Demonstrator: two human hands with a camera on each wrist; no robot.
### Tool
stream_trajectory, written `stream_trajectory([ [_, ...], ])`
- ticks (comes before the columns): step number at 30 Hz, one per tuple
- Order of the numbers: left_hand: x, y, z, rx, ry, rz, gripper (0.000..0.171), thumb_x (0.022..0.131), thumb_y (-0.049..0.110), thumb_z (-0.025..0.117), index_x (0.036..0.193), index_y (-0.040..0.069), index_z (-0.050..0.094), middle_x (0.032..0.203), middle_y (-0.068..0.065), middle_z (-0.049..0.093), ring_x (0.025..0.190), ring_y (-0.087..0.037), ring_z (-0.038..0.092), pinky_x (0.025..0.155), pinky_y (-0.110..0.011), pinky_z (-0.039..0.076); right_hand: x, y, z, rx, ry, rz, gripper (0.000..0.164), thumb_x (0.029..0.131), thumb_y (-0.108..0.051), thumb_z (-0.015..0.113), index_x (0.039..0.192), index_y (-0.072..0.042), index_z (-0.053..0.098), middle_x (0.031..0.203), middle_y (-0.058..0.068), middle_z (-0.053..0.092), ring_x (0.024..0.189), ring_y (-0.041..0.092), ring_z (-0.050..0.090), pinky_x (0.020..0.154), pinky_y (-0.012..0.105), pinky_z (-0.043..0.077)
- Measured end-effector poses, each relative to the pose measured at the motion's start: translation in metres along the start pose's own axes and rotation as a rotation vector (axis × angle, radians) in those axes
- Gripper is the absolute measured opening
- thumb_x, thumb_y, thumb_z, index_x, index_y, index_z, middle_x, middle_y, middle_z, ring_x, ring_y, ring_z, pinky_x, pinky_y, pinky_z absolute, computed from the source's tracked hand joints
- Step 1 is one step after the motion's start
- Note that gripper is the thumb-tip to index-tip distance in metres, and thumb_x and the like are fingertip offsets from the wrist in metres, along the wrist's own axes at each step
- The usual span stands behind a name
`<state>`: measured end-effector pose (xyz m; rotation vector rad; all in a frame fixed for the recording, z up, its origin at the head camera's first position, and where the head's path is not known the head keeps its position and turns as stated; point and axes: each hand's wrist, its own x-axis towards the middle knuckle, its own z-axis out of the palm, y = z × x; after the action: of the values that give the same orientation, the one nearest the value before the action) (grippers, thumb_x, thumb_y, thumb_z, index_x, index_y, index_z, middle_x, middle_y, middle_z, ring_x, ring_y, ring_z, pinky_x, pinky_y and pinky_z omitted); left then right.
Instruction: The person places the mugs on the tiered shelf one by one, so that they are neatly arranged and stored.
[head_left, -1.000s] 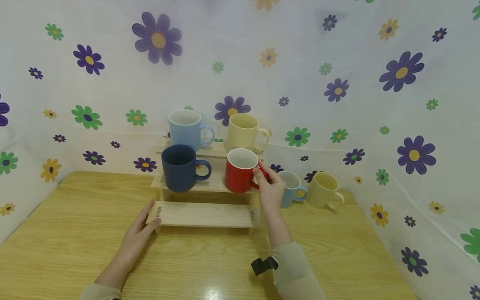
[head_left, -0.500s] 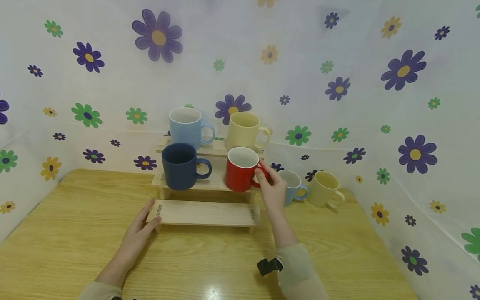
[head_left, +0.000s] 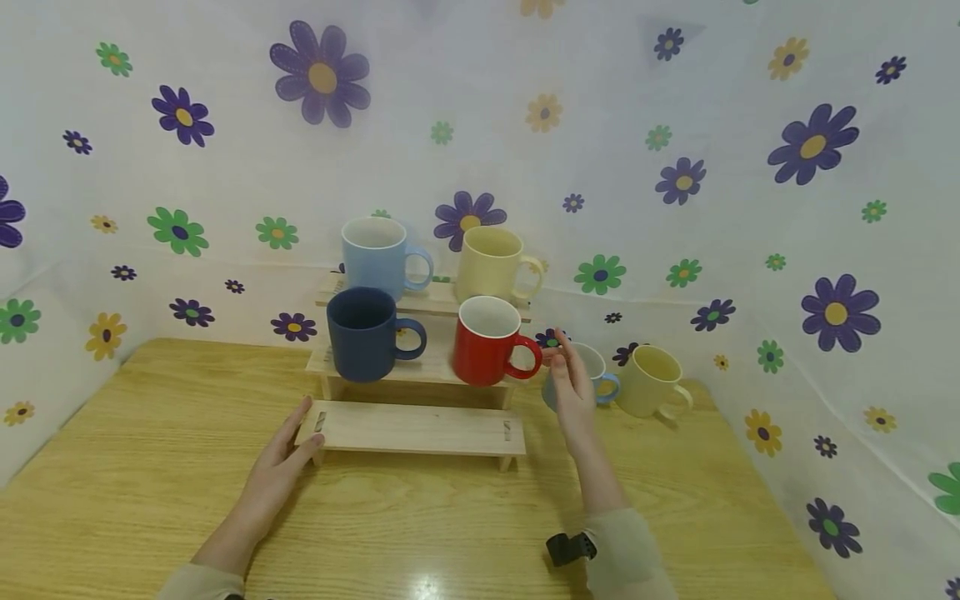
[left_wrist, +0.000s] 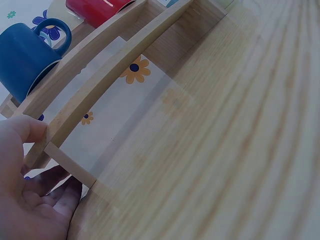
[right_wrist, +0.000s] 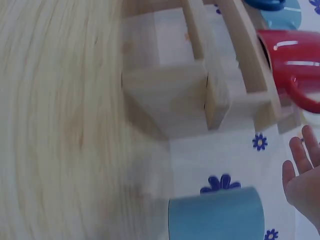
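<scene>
A stepped wooden rack [head_left: 420, 429] stands on the table. My left hand [head_left: 273, 471] grips the left end of its lowest step, with the thumb [left_wrist: 32, 129] pressed to the board and the other fingers curled round the end. On the middle step stand a dark blue mug [head_left: 362, 337] and a red mug [head_left: 480, 350], both upright with handles to the right. My right hand [head_left: 576, 400] is just right of the red mug's handle, apart from it and holding nothing. It partly hides a light blue mug [head_left: 592, 362] on the table behind.
A larger light blue mug [head_left: 373, 262] and a yellow mug [head_left: 487, 267] stand on the top step. Another yellow mug [head_left: 648, 383] sits on the table [head_left: 420, 533] at the right. A white flowered cloth [head_left: 495, 108] hangs behind and at the sides.
My right hand has let go of the red mug's handle and moved right. The red mug stays on the middle step. My left hand still grips the rack.
</scene>
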<state>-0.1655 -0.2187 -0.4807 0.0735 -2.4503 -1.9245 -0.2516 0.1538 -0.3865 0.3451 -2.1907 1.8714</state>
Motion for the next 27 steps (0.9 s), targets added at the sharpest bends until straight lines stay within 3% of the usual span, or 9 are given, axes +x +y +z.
stream_trajectory([
  [4,0.000,0.000,0.000,0.001,-0.003,0.003,0.072,0.097,0.044,0.051,0.155,0.025,0.013,0.159,-0.004,0.005,0.144,-0.030,0.002,0.112,-0.058,0.008,0.002,0.009,-0.014,-0.113,0.014,-0.060,0.047,0.102,-0.010,0.044,0.146,0.003,0.031,0.130,0.025,0.047,0.118,0.029,0.044,0.103,0.041,0.034],
  [8,0.000,-0.001,0.000,-0.003,-0.004,0.005,0.071,0.098,0.044,0.051,0.155,0.025,0.013,0.159,-0.004,0.004,0.144,-0.029,0.002,0.112,-0.058,0.008,0.011,0.039,-0.030,-0.270,0.088,-0.078,0.049,0.101,-0.017,0.050,0.145,0.001,0.037,0.135,0.022,0.045,0.122,0.034,0.041,0.104,0.049,0.032],
  [15,0.000,0.000,-0.001,-0.003,-0.003,-0.005,0.072,0.097,0.044,0.052,0.155,0.027,0.013,0.159,-0.003,0.004,0.144,-0.030,0.001,0.111,-0.059,0.008,0.015,0.050,-0.046,-0.480,0.119,-0.095,0.049,0.099,-0.021,0.054,0.139,0.005,0.043,0.138,0.028,0.038,0.130,0.043,0.030,0.107,0.058,0.022],
  [18,0.000,0.000,-0.001,0.005,-0.003,-0.009,0.072,0.097,0.045,0.051,0.155,0.028,0.012,0.159,-0.004,0.004,0.144,-0.031,0.002,0.111,-0.060,0.008,0.018,0.054,-0.051,-0.544,0.103,-0.094,0.050,0.097,-0.017,0.057,0.138,0.008,0.043,0.139,0.031,0.036,0.130,0.048,0.028,0.108,0.059,0.019],
  [27,-0.001,0.002,0.001,0.006,-0.003,-0.008,0.072,0.097,0.044,0.051,0.155,0.026,0.012,0.159,-0.005,0.005,0.144,-0.032,0.004,0.111,-0.060,0.010,0.023,0.057,-0.069,-0.670,-0.048,0.024,0.063,0.096,-0.018,0.058,0.143,0.011,0.028,0.144,0.035,0.027,0.131,0.053,0.024,0.108,0.062,0.018],
])
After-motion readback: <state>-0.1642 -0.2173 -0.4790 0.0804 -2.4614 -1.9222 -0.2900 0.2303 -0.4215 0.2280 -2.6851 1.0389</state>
